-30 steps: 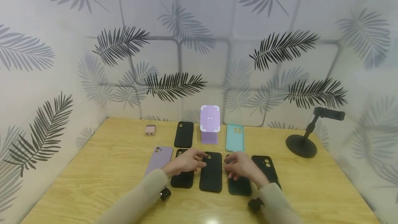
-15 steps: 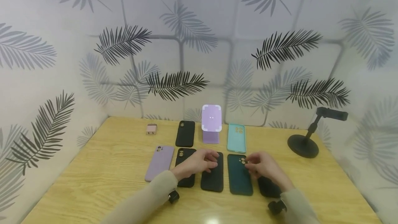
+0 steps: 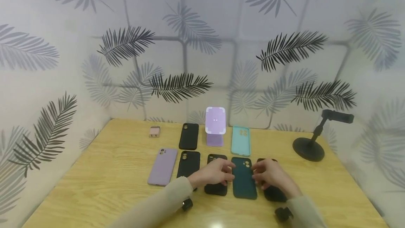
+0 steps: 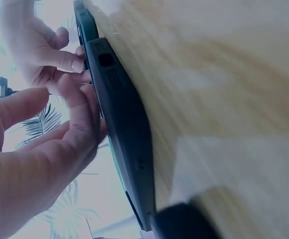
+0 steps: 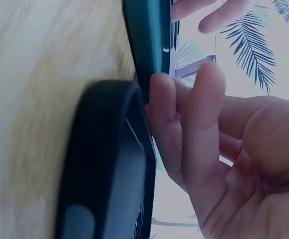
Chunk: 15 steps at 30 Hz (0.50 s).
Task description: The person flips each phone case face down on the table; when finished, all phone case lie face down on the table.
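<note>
A dark green phone case lies camera-holes-up on the table, between my two hands. My left hand reaches over a black phone case, its loosely bent fingertips at the green case's left edge. On the other side, my right hand hovers over another black case, fingertips right at the green case's right edge. The right wrist view has a right fingertip against the end of the green case. In the left wrist view, my left fingers bend above the near black case.
To the left lie a lilac case and a black case. Behind stand a pink charger plug, a black case, a purple phone stand and a turquoise case. A black stand is at right.
Both hands have shifted right. The left hand has passed across the middle black case to the green case's left edge; the right hand has uncovered the green case. The cases lie as before.
</note>
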### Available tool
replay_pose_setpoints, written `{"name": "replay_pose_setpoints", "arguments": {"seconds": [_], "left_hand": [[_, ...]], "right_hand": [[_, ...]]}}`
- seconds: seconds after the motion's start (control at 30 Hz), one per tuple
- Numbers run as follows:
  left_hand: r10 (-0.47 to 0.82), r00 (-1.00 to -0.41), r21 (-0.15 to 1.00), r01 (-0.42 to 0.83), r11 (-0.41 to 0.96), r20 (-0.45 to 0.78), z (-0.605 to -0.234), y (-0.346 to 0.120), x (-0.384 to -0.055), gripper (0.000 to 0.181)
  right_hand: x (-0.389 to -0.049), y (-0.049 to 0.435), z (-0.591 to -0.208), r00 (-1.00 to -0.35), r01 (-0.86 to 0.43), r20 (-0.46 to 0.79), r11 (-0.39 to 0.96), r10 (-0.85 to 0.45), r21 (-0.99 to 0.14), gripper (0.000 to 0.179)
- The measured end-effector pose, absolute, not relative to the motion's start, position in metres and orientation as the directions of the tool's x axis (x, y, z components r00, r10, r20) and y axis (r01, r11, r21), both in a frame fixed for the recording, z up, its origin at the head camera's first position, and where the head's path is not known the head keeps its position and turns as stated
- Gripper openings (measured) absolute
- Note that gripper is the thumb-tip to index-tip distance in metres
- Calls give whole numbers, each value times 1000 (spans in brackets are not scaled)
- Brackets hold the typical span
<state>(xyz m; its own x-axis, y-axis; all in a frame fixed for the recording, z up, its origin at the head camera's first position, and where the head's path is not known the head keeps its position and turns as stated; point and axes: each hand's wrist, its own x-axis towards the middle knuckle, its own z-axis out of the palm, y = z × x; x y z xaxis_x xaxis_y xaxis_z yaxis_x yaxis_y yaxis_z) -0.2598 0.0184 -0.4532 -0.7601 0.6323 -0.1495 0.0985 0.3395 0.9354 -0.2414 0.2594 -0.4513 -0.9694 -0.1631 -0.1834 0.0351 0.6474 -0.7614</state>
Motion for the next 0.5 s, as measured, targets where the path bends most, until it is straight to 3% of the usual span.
{"name": "replay_pose_setpoints", "arguments": {"seconds": [0.23, 0.5], "left_hand": [[631, -751, 917, 91, 389, -193, -454, 24, -259, 44], [649, -735, 955, 8, 298, -196, -448, 20, -261, 42]], "right_hand": [[-241, 255, -454, -978, 40, -167, 684, -121, -729, 31], [-243, 255, -455, -985, 28, -140, 697, -105, -716, 32]]}}
